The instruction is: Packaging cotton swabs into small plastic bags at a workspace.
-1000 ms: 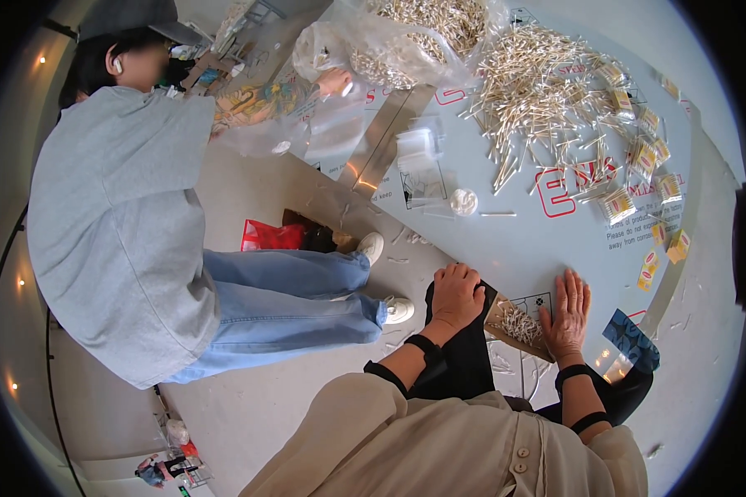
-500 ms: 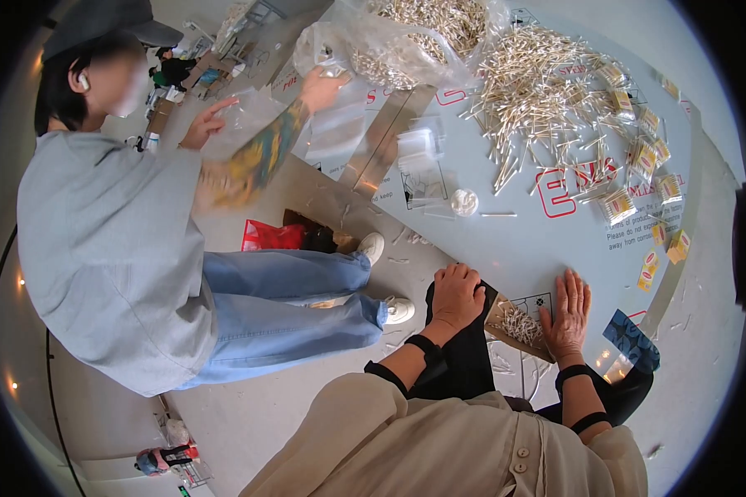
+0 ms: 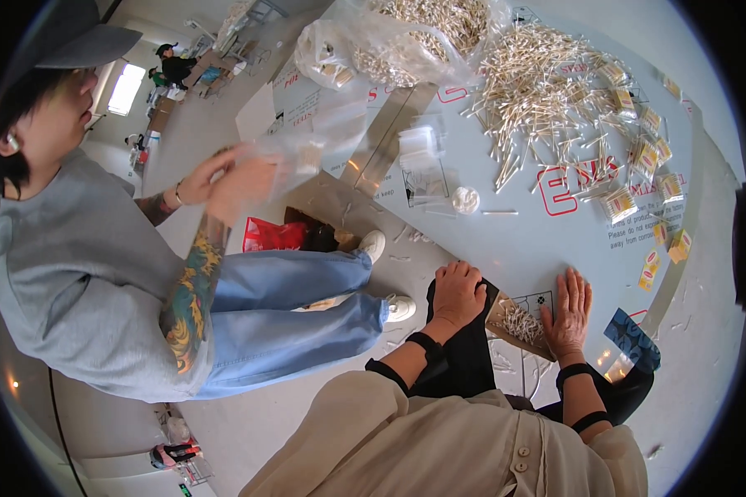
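My left hand (image 3: 458,294) rests at the near table edge by my dark-clad knee, fingers loosely bent and nothing visible in them. Flat on the table lies my right hand (image 3: 567,313), its fingers stretched out and empty. Between the two sits a small open cardboard box (image 3: 515,333) holding short cotton swabs (image 3: 522,318). A blue patterned packet (image 3: 632,340) lies to the right of my right hand. Farther up the table spreads a big loose heap of cotton swabs (image 3: 535,87).
Several swab packs with yellow labels (image 3: 618,204) line the right side. A clear bag of swabs (image 3: 431,37) stands at the back, with a round white container (image 3: 465,201) and clear sleeves (image 3: 420,149) nearer. At left, a co-worker (image 3: 83,265) handles a clear plastic bag (image 3: 307,157).
The co-worker's arm has drawn back from the large bag toward their body, both hands now together at a clear plastic bag. My own hands have stayed in place.
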Motion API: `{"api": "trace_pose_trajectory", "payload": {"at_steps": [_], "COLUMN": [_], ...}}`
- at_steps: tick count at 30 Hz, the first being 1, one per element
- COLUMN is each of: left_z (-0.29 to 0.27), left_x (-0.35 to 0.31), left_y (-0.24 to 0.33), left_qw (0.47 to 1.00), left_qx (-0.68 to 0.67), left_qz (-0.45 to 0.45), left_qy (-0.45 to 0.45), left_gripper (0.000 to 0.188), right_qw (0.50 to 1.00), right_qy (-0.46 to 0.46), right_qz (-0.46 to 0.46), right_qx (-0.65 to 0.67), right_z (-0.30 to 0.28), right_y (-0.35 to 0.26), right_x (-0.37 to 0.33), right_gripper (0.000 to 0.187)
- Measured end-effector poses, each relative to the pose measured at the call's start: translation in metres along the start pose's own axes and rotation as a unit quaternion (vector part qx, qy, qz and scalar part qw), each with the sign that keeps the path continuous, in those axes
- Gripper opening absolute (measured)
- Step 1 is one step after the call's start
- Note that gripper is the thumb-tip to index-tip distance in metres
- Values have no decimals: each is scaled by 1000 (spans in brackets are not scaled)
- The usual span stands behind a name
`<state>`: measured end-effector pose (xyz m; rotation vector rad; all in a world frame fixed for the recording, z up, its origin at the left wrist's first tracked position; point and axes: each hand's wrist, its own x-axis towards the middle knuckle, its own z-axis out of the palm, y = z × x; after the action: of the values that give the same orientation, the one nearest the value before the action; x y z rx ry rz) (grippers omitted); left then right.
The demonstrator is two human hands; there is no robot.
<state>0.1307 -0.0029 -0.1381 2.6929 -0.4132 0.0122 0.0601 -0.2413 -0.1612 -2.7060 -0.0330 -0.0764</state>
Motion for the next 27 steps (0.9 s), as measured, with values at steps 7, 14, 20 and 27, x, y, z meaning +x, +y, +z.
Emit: {"api": "trace_pose_trajectory", "payload": {"at_steps": [7,14,20,27], "left_z": [1,1,0,1], "left_x": [0,1,1,1], "left_y": [0,-2,-2,0], "left_qw": [1000,1000,1000,1000], "left_qx": [-1,0,-4,-10], "left_qz": [4,6,3,-2], "left_qy": [7,8,7,6], "left_gripper": [14,15,15,14], "right_qw": [1000,1000,1000,1000], "right_qy": [9,14,7,7], "right_qz": [-9,-9,-3,2], "right_qx": [-5,-2,-7,-7], "right_z": [-1,0,1,2], "right_y": [1,0,-1,0], "right_x": [0,2,2,1], "right_gripper": [68,67,69,70]}}
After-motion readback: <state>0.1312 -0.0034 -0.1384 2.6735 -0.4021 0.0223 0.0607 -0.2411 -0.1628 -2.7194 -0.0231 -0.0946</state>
